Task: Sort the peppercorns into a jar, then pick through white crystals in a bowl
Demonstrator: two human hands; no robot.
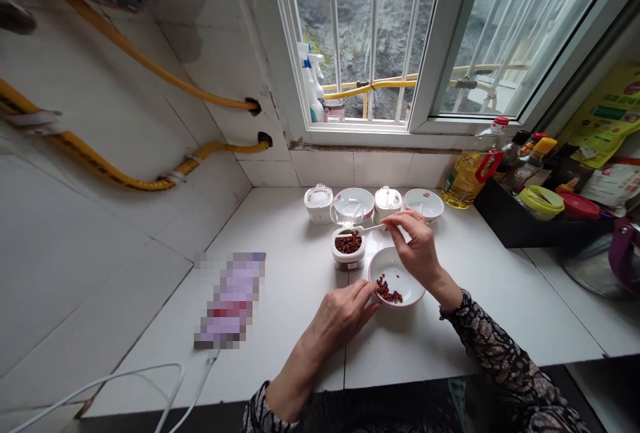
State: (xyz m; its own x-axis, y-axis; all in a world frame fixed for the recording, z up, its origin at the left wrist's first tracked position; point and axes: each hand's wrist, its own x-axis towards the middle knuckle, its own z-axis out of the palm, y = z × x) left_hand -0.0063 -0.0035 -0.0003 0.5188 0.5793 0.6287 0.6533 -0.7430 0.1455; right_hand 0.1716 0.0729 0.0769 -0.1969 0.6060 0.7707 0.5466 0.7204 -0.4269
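Note:
My right hand (414,245) pinches the handle of a small white spoon (373,227). The spoon's bowl end is at the mouth of a lidded seasoning jar (349,264), whose clear lid stands up. Dark red grains (349,243) that look like Sichuan peppercorns fill that jar. Just to its right sits a white bowl (411,278) with a pink rim, and a small heap of the same peppercorns (389,292) lies in its lower left. My left hand (345,313) grips the left side of this bowl's rim between thumb and fingers.
Behind stand two white seasoning jars (319,204) (388,201) and two white bowls (354,203) (424,204). An oil bottle (463,176) and a black condiment box (505,223) are at the right. A blurred-out flat object (233,300) with a white cable (200,390) lies left.

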